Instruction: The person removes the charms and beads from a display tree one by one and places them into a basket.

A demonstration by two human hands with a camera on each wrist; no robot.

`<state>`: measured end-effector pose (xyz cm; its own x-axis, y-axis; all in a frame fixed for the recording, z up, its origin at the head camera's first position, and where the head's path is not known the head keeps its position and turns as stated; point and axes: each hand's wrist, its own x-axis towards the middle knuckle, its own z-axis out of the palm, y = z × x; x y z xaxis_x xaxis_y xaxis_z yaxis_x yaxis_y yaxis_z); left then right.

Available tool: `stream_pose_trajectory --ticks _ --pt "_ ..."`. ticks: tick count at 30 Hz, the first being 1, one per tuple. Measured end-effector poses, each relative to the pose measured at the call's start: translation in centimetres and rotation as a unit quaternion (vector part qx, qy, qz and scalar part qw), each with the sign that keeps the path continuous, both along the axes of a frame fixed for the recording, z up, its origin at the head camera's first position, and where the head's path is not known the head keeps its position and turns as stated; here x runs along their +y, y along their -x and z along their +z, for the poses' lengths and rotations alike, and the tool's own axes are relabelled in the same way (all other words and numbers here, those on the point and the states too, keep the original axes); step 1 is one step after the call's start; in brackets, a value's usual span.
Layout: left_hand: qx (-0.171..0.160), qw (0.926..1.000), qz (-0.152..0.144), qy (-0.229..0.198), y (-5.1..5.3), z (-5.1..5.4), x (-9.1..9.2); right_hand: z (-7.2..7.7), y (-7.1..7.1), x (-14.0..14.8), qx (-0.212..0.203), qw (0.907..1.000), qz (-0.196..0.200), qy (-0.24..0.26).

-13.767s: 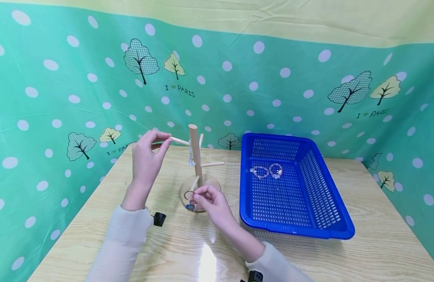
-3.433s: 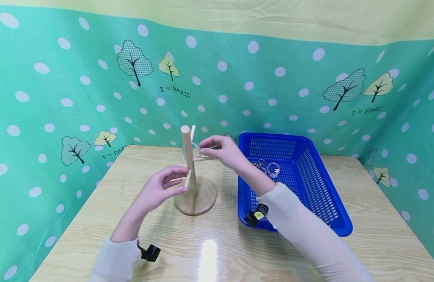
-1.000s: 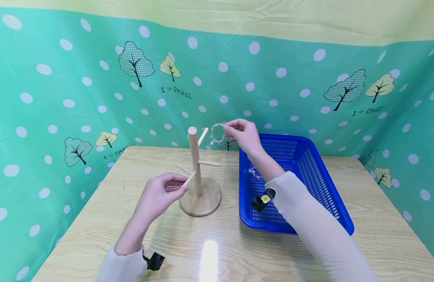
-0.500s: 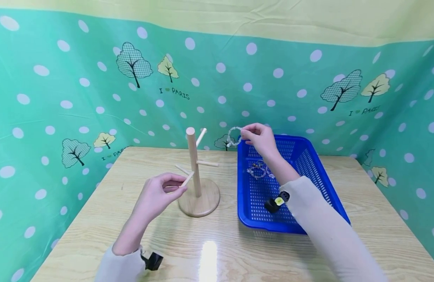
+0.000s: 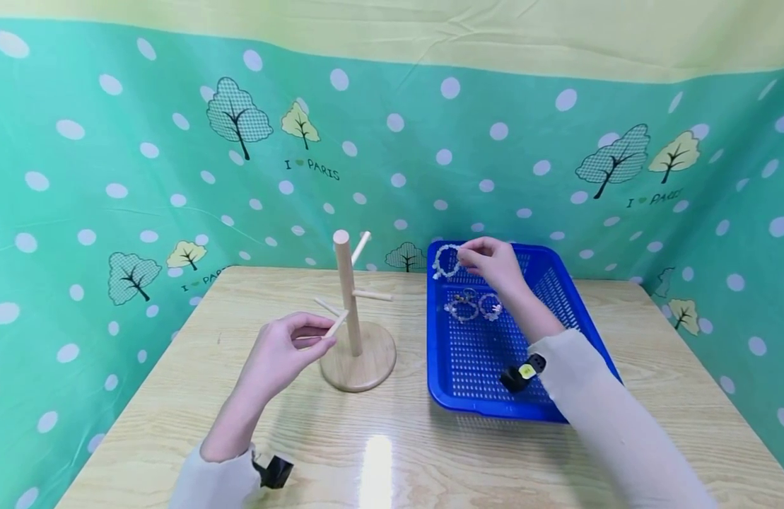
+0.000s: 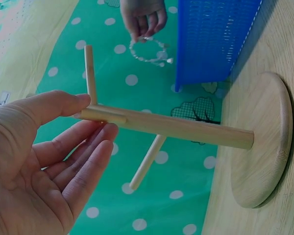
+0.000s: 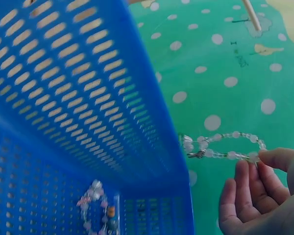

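Observation:
My left hand [image 5: 280,357] pinches a short peg [image 6: 105,116] of the wooden stand [image 5: 348,297] between thumb and fingertips. The stand is upright on its round base [image 5: 366,366], and its several pegs hang bare. Over the far left corner of the blue basket [image 5: 435,346], my right hand [image 5: 496,267] holds a bracelet of clear beads [image 7: 231,155] by one side, between thumb and fingers. The bracelet dangles as a loop, with a charm cluster at its lower end. Inside the basket lie a pale beaded bracelet [image 5: 463,319], a pinkish one [image 5: 491,316] and a darker small-beaded one.
The basket stands right of the wooden stand on a wood-grain table [image 5: 341,452]. A green dotted cloth [image 5: 392,162] hangs behind and along the sides. Each wrist bears a small black camera.
The clear bracelet has left the stand in my right hand and travelled right to the basket. Earlier, a dark ring-shaped piece was at a lower peg. My left hand stays on its peg lately.

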<state>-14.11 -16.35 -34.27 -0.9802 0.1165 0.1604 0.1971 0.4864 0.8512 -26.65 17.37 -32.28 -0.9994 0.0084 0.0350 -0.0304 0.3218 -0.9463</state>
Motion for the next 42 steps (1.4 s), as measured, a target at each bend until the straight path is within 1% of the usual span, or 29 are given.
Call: stream_pose_trajectory --ticks 2,6,9,12,15,19,23,25,29,32,36,38,42 --pt "0.000 1.0000 0.000 0.000 0.0 0.0 0.0 -0.1 -0.1 0.4 -0.012 0.9998 0.011 -0.013" --pt "-0.003 1.0000 0.001 0.004 0.1 -0.3 -0.1 -0.3 -0.2 1.2 -0.050 0.9970 0.040 -0.044" --pt "-0.006 1.0000 0.000 0.006 0.2 -0.5 -0.1 -0.6 -0.1 1.8 -0.082 0.9924 0.066 -0.062" --pt "-0.006 1.0000 -0.001 0.005 0.3 -0.5 -0.2 -1.0 0.1 2.5 -0.108 0.9856 0.105 -0.078" --pt "-0.009 0.9999 -0.001 0.006 0.3 -0.6 -0.2 -1.5 0.4 3.0 -0.137 0.9741 0.152 -0.097" --pt "-0.008 1.0000 0.000 0.005 0.3 -0.5 -0.3 -2.4 0.8 3.5 -0.180 0.9532 0.211 -0.120" --pt "-0.005 1.0000 -0.001 0.004 0.2 -0.4 -0.3 -3.3 1.1 3.7 -0.217 0.9338 0.249 -0.136" --pt "-0.006 1.0000 -0.001 0.003 0.2 -0.4 -0.2 -3.6 1.3 3.9 -0.228 0.9250 0.264 -0.150" --pt "-0.008 1.0000 0.000 0.003 0.2 -0.3 -0.1 -4.3 1.7 4.4 -0.257 0.9124 0.276 -0.158" --pt "-0.005 1.0000 -0.005 -0.002 0.1 -0.3 -0.1 -4.8 1.9 4.8 -0.280 0.9080 0.267 -0.161" --pt "-0.006 0.9999 -0.012 -0.007 0.1 -0.2 -0.1 -5.2 2.1 5.3 -0.290 0.9023 0.258 -0.188" --pt "-0.010 0.9999 -0.013 -0.004 0.2 -0.2 -0.2 -5.4 2.1 5.5 -0.297 0.8970 0.259 -0.201" --pt "-0.020 0.9997 -0.011 0.013 0.3 -0.2 -0.5 -5.4 2.1 5.9 -0.309 0.8853 0.275 -0.213"
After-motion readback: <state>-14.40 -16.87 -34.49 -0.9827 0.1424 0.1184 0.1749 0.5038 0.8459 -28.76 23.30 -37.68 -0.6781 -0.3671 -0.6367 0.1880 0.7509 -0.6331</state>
